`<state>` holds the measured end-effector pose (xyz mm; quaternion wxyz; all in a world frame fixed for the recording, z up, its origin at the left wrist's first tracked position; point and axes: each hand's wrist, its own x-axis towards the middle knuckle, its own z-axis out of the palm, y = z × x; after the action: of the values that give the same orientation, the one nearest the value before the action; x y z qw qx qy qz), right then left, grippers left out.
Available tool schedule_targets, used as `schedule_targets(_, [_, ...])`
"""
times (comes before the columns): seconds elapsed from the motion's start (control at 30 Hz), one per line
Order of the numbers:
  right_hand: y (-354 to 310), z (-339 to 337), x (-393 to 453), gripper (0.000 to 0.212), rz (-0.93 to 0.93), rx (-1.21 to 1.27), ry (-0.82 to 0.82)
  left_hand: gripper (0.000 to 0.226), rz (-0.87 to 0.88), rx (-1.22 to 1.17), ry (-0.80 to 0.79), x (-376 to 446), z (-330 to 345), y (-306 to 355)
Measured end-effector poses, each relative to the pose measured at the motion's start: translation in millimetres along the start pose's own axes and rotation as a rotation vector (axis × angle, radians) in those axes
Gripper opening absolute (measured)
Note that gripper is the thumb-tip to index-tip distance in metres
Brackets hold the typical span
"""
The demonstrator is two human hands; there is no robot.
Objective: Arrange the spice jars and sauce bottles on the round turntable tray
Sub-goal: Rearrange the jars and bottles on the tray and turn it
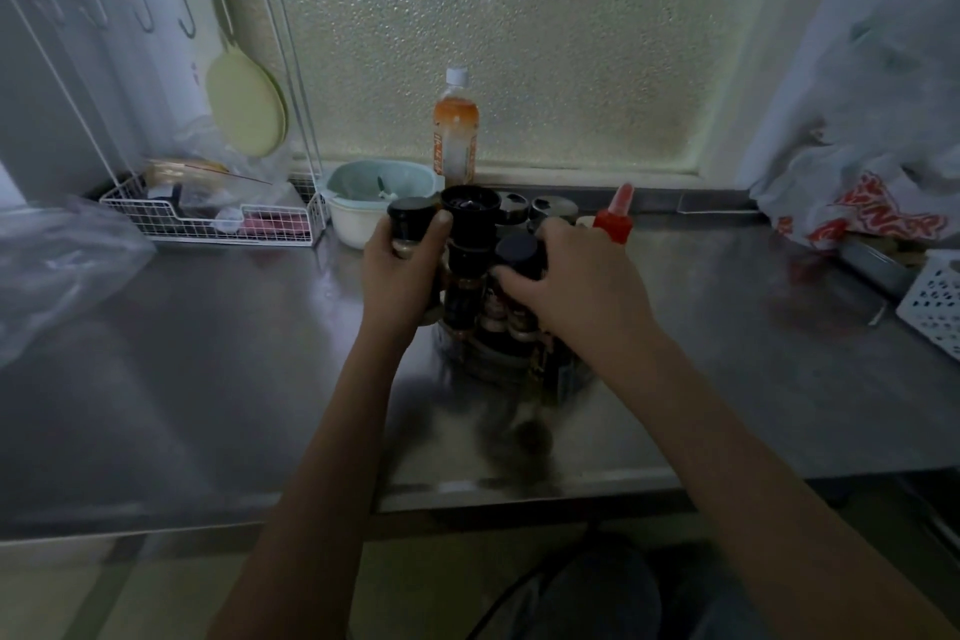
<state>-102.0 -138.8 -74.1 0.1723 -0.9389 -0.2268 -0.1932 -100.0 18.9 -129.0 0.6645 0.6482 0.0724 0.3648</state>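
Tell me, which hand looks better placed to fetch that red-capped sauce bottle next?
Probably the right hand: the red-capped sauce bottle stands just beyond it on the right. The left hand is across the cluster, wrapped around a black-lidded jar.

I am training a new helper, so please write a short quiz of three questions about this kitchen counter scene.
1. True or false: the left hand grips a black-capped spice jar.
2. Which stands farthest back, by the window? A) the red squeeze sauce bottle B) the clear plastic bottle of orange drink with a white cap C) the pale blue plastic bowl
3. Fill in: the right hand rests on a jar with a dark ___.

Key: 1 true; 2 B; 3 cap.
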Motion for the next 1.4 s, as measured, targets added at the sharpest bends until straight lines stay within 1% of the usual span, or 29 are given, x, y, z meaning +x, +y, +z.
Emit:
schedule_targets(0.03, [3, 2, -1, 0.039, 0.039, 0.002, 0.017, 0.012, 0.029, 0.024, 0.017, -2, 2, 1])
schedule_targets(0.1, [5, 10, -4, 0.04, 0.088, -0.006, 0.002, 0.03, 0.105, 0.069, 0.02, -7, 7, 6])
schedule_targets(0.13, [6, 14, -5, 0.041, 0.105, 0.001, -0.013, 0.035, 0.14, 0.073, 0.014, -9, 9, 8])
schedule_targets(0.2, [9, 16, -7, 0.046, 0.121, 0.051, -0.013, 0.027, 0.192, 0.034, -0.014, -14, 14, 15])
schedule_targets(0.3, [19, 14, -9, 0.052, 0.095, 0.18, -0.004, 0.012, 0.198, -0.076, -0.088, -22, 26, 29])
schedule_targets(0.37, [24, 14, -8, 0.06, 0.098, 0.209, -0.039, 0.013, 0.224, -0.077, -0.143, -28, 34, 33])
schedule_targets(0.43, [28, 16, -9, 0.068, 0.094, 0.205, -0.032, 0.02, 0.241, -0.023, -0.217, -33, 38, 29])
schedule_targets(0.5, [32, 14, -12, 0.07, 0.061, 0.241, 0.035, 0.041, 0.267, 0.133, -0.256, -35, 39, 19])
schedule_targets(0.57, [37, 2, -15, 0.065, 0.06, 0.309, 0.117, 0.059, 0.285, 0.254, -0.275, -38, 39, 14])
schedule_targets(0.63, [44, -11, -20, 0.054, 0.033, 0.338, 0.197, 0.07, 0.3, 0.304, -0.28, -42, 40, 11])
schedule_targets(0.7, [49, -19, -25, 0.044, -0.015, 0.348, 0.253, 0.074, 0.386, 0.395, -0.266, -47, 43, 11])
schedule_targets(0.77, [52, -19, -26, 0.033, -0.055, 0.392, 0.297, 0.07, 0.474, 0.498, -0.265, -52, 45, 10])
schedule_targets(0.83, [52, -13, -24, 0.027, -0.083, 0.388, 0.287, 0.066, 0.521, 0.591, -0.296, -57, 46, 6])
schedule_targets(0.9, [54, -2, -20, 0.028, -0.098, 0.263, 0.203, 0.063, 0.546, 0.679, -0.308, -62, 47, -4])
schedule_targets(0.97, [58, 12, -19, 0.027, -0.117, 0.168, 0.138, 0.061, 0.59, 0.766, -0.276, -64, 46, -11])
schedule_targets(1.07, [61, 22, -21, 0.021, -0.16, 0.223, 0.15, 0.065, 0.771, 0.897, -0.19, -58, 41, -15])
schedule_targets(1.1, [60, 23, -24, 0.026, -0.153, 0.27, 0.167, 0.07, 0.803, 0.925, -0.162, -56, 38, -15])
schedule_targets(1.13, [60, 24, -29, 0.038, -0.134, 0.317, 0.188, 0.079, 0.783, 0.937, -0.139, -54, 35, -15])
schedule_targets(1.17, [60, 27, -34, 0.051, -0.107, 0.345, 0.218, 0.09, 0.709, 0.924, -0.124, -54, 31, -15])
schedule_targets(1.23, [61, 35, -46, 0.08, -0.02, 0.348, 0.293, 0.116, 0.462, 0.781, -0.142, -53, 25, -18])
schedule_targets(1.3, [63, 48, -55, 0.101, 0.114, 0.458, 0.29, 0.131, 0.222, 0.583, -0.2, -48, 20, -32])
schedule_targets(1.33, [64, 53, -56, 0.105, 0.173, 0.586, 0.247, 0.134, 0.136, 0.519, -0.22, -44, 18, -37])
schedule_targets(1.4, [67, 61, -53, 0.101, 0.232, 0.848, 0.152, 0.136, 0.023, 0.497, -0.28, -36, 17, -40])
